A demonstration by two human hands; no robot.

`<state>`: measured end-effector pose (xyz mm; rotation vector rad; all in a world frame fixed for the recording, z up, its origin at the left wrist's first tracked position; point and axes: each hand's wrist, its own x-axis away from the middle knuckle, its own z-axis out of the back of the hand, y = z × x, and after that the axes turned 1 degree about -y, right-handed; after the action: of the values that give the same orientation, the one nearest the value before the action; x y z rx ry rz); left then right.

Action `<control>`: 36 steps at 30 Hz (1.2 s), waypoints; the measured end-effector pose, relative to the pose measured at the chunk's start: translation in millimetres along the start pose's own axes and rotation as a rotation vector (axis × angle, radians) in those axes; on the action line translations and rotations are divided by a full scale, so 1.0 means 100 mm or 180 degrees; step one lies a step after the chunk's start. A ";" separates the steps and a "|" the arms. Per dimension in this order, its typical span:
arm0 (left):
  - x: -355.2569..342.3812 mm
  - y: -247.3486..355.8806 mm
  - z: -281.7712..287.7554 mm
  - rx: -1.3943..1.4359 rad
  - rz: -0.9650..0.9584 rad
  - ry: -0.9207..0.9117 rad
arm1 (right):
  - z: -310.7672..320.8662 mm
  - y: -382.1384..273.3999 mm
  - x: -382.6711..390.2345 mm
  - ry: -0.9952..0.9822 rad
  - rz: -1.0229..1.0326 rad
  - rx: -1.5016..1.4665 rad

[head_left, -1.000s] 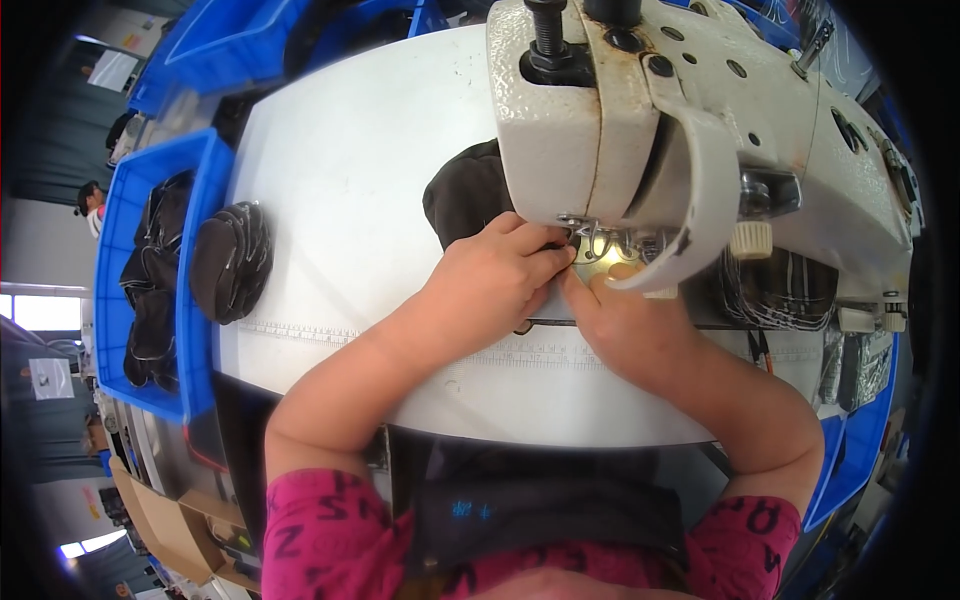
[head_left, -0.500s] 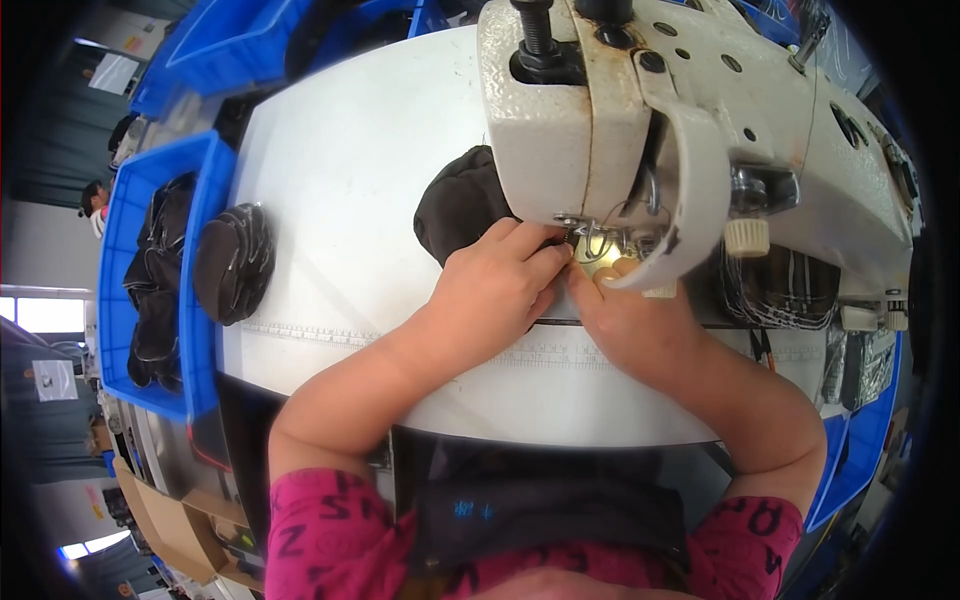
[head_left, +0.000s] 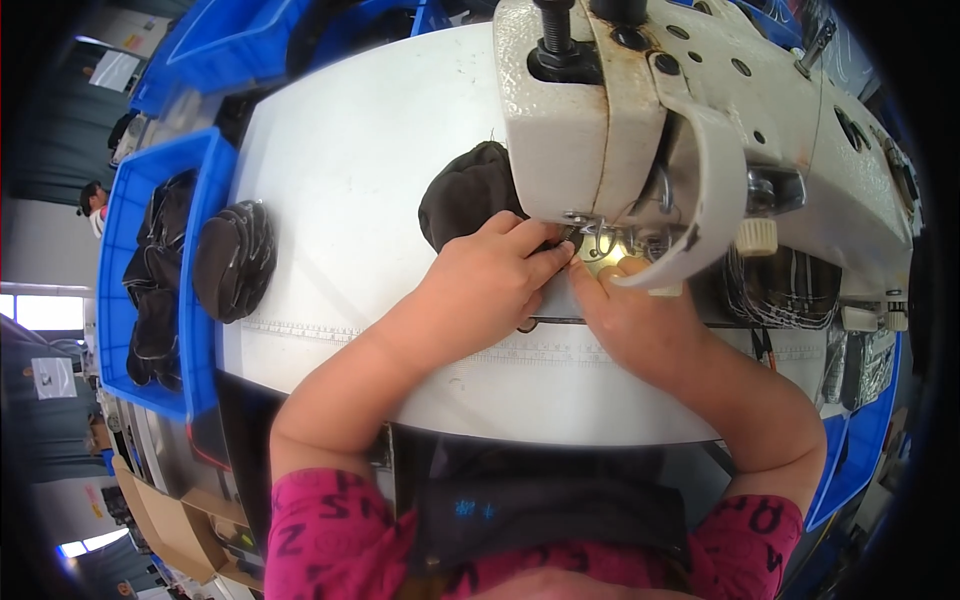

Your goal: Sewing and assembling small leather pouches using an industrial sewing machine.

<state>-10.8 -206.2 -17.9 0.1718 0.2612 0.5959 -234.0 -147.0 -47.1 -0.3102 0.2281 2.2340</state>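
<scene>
A dark brown sewn fabric piece (head_left: 468, 196), rounded and puffed, lies on the white table at the left of the sewing machine's needle area. My left hand (head_left: 492, 275) rests on its near edge, the fingers pressed together and pinching the cloth beside the presser foot. Close by, my right hand (head_left: 640, 312) is under the front of the machine head, thumb and forefinger closed at the same edge by the lit needle plate. The white sewing machine (head_left: 560, 150) hides the needle and part of the cloth. What lies between my right fingertips is mostly hidden.
A stack of dark fabric pieces (head_left: 234, 262) lies at the left, against a blue bin (head_left: 203, 360) holding more. Further dark pieces with pale stitching (head_left: 785, 285) sit right of the machine, near small thread snips (head_left: 763, 348). A printed ruler strip (head_left: 400, 338) crosses the table.
The machine head appears slightly further right in the picture. The fabric piece has shifted a little beside it, while both hands stay at the needle area with nearly the same grip.
</scene>
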 end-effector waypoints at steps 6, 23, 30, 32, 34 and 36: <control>-0.01 0.10 -0.03 0.0179 0.0107 -0.0007 | 0.06 0.02 0.00 -0.0130 -0.0048 -0.0065; -0.06 0.19 -0.08 0.0556 0.0483 0.0229 | 0.02 0.02 -0.02 0.0139 -0.0235 0.0010; -0.03 0.13 -0.06 0.0732 0.0487 0.0241 | 0.04 -0.05 0.02 0.0070 0.0264 0.0063; -0.02 0.12 -0.06 0.0719 0.0429 0.0290 | 0.02 -0.05 0.02 0.0073 0.0267 0.0054; -0.03 0.12 -0.08 0.0512 0.0349 0.0305 | -0.01 -0.03 0.03 0.0163 0.0373 0.0058; -0.02 0.11 -0.08 0.0367 0.0257 0.0305 | 0.00 -0.04 0.02 0.0145 0.0371 0.0064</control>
<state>-20.7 -197.6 -22.8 0.2662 0.3831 0.6705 -232.1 -142.6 -48.3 -0.3449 0.2998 2.3398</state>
